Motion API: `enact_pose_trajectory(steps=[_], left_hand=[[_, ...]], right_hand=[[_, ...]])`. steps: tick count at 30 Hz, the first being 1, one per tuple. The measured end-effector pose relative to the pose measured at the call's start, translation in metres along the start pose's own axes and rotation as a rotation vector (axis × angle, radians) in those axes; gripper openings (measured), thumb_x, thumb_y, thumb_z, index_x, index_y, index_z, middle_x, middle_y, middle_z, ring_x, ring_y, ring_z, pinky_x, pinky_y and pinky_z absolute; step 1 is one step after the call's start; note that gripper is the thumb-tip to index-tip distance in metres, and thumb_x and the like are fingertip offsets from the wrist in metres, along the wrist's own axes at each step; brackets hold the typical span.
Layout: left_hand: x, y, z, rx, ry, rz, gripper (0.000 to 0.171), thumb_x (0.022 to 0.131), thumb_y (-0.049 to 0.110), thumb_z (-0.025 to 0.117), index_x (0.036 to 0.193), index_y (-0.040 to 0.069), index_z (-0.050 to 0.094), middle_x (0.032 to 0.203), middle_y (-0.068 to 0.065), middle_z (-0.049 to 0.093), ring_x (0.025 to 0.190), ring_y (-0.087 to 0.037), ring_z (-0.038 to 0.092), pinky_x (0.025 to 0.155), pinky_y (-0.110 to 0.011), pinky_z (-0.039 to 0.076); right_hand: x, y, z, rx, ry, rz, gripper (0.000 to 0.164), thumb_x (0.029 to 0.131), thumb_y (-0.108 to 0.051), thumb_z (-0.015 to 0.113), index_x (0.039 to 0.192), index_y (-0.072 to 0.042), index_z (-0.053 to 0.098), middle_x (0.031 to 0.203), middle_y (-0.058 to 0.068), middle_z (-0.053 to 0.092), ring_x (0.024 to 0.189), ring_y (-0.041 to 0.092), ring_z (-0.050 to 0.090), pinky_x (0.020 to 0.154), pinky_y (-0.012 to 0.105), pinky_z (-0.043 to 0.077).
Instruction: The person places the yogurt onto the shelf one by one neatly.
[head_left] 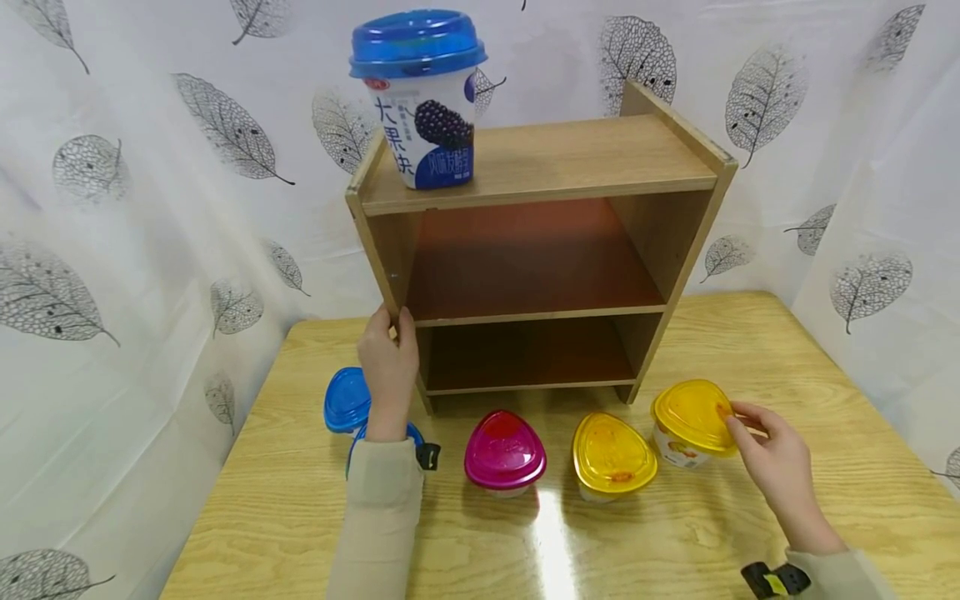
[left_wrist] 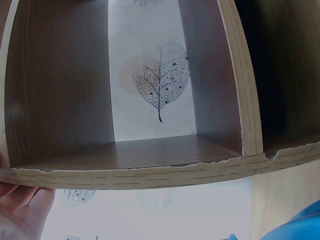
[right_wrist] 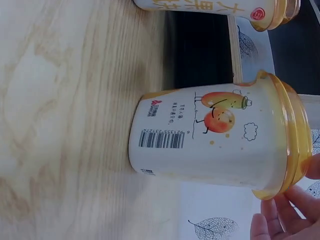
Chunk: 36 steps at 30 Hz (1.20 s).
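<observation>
At the left side panel of a small wooden shelf (head_left: 375, 242), my left hand (head_left: 388, 362) grips the front edge, with fingers on the outer face in the left wrist view. My right hand (head_left: 776, 458) pinches the lid rim of the rightmost yellow-lidded yogurt cup (right_wrist: 210, 135), thumb on one side and fingers on the other. That cup stands upright, its base on the table. Beside it is a second yellow-lidded yogurt cup (head_left: 613, 457). On the shelf's top board stands a blue-lidded yogurt cup (head_left: 420, 100) with a blackberry picture.
A magenta-lidded cup (head_left: 506, 450) stands in front of the shelf. Two blue-lidded cups are at the left, one blue lid (head_left: 347, 400) plainly visible, the other partly hidden under my left forearm. A leaf-patterned curtain (head_left: 187, 208) hangs behind the wooden table (head_left: 262, 500).
</observation>
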<state>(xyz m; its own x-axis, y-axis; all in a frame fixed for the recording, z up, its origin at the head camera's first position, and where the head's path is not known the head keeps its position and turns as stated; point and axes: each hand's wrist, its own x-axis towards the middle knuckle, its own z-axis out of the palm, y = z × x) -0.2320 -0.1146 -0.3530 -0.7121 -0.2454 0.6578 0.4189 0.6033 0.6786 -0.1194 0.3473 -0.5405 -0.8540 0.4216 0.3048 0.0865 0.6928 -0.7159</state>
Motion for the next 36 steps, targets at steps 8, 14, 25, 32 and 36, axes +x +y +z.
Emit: enact_pose_trajectory(steps=[8, 14, 25, 32, 36], left_hand=[[0.0, 0.001, 0.0, 0.004, 0.003, 0.007, 0.022, 0.089, 0.013, 0.051, 0.076, -0.005, 0.057, 0.084, -0.02, 0.062, 0.072, -0.029, 0.059, 0.06, -0.04, 0.05], [0.0, -0.001, 0.001, 0.008, -0.005, 0.0, 0.022, 0.088, 0.013, 0.051, 0.074, -0.004, 0.056, 0.083, -0.019, 0.062, 0.07, -0.028, 0.058, 0.059, -0.039, 0.049], [0.0, 0.0, -0.001, -0.001, -0.002, 0.001, 0.022, 0.089, 0.013, 0.051, 0.079, -0.006, 0.058, 0.086, -0.02, 0.062, 0.074, -0.03, 0.059, 0.063, -0.041, 0.05], [0.001, 0.0, -0.001, 0.005, -0.003, 0.005, 0.022, 0.089, 0.012, 0.051, 0.079, -0.006, 0.058, 0.086, -0.02, 0.062, 0.073, -0.03, 0.06, 0.063, -0.04, 0.05], [0.0, -0.001, 0.0, 0.007, -0.004, 0.005, 0.021, 0.088, 0.012, 0.052, 0.08, -0.006, 0.059, 0.086, -0.02, 0.063, 0.074, -0.03, 0.06, 0.063, -0.041, 0.05]], right_hand=[[0.006, -0.04, -0.019, 0.051, -0.147, 0.053, 0.039, 0.09, -0.036, 0.045, 0.121, -0.015, 0.055, 0.113, 0.01, 0.054, 0.092, 0.014, 0.05, 0.057, 0.028, 0.048], [-0.005, -0.102, -0.037, 0.054, -0.19, 0.018, 0.042, 0.094, -0.027, 0.037, 0.121, 0.002, 0.051, 0.116, 0.026, 0.049, 0.096, 0.032, 0.047, 0.057, 0.013, 0.042], [-0.001, -0.007, -0.01, 0.024, -0.079, 0.042, 0.047, 0.085, -0.042, 0.052, 0.119, -0.01, 0.05, 0.114, 0.007, 0.05, 0.089, 0.006, 0.046, 0.058, 0.018, 0.043], [-0.002, 0.007, -0.001, -0.023, -0.058, 0.044, 0.04, 0.088, -0.043, 0.045, 0.117, -0.017, 0.053, 0.11, 0.0, 0.052, 0.091, 0.007, 0.044, 0.059, 0.015, 0.042], [0.003, 0.006, -0.001, -0.035, -0.067, 0.034, 0.041, 0.09, -0.044, 0.04, 0.119, -0.018, 0.053, 0.109, 0.0, 0.052, 0.093, 0.009, 0.044, 0.06, 0.014, 0.041]])
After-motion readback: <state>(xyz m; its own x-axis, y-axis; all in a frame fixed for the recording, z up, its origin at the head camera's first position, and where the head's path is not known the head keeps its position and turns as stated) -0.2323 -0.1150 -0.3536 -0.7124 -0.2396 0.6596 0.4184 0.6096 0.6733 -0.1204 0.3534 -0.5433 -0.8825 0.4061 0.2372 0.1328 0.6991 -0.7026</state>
